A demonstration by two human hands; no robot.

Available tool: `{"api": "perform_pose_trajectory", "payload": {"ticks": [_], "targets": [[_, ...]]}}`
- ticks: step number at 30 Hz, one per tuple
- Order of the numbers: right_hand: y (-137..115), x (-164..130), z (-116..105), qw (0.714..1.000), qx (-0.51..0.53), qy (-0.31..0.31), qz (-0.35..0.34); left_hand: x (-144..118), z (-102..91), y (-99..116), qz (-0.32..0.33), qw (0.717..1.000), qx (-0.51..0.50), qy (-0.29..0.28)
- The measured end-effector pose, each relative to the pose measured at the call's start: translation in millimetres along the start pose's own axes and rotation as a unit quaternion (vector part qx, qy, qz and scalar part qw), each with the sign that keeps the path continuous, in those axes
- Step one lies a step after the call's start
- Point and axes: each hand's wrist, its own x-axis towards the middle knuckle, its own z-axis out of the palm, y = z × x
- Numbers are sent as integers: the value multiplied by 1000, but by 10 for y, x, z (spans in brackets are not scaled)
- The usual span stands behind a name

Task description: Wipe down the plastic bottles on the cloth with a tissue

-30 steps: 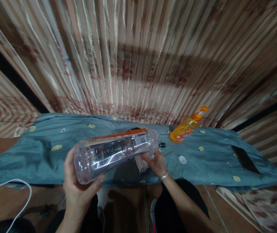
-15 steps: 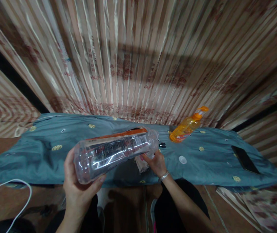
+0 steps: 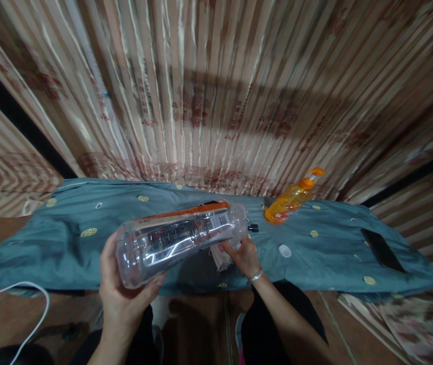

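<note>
Clear plastic bottle (image 3: 180,239), empty by the look of it, held in the air above the near edge of the teal cloth (image 3: 68,238) that covers the low surface in front of a striped curtain (image 3: 216,101). Its long axis runs from the base at lower left, nearest the viewer, up and right to the neck. The left hand (image 3: 123,294) cups the base end from below, fingers wrapped around it. The right hand (image 3: 243,253) sits at the neck end, fingers closed on a pale rag (image 3: 222,257) just beneath the mouth. The bottle's wrap label shows an orange band and a barcode; its print is not legible. Well to the right stand an orange pump bottle (image 3: 290,200), a dark phone (image 3: 382,249) and a small white cap (image 3: 285,250).
</note>
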Motion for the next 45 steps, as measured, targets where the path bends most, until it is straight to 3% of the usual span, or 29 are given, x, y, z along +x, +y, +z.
{"api": "perform_pose_trajectory", "payload": {"ticks": [15,31,45], "targets": [[43,-14,42,999,48,-9,9,-21,-49,-80,4,1000,26,-3],[-52,-5,-6,999,34,-19,26,-11,-18,-37,9,1000,24,9],[28,-20,34,1000,-16,0,-9,-40,47,-18,15,1000,0,13]]}}
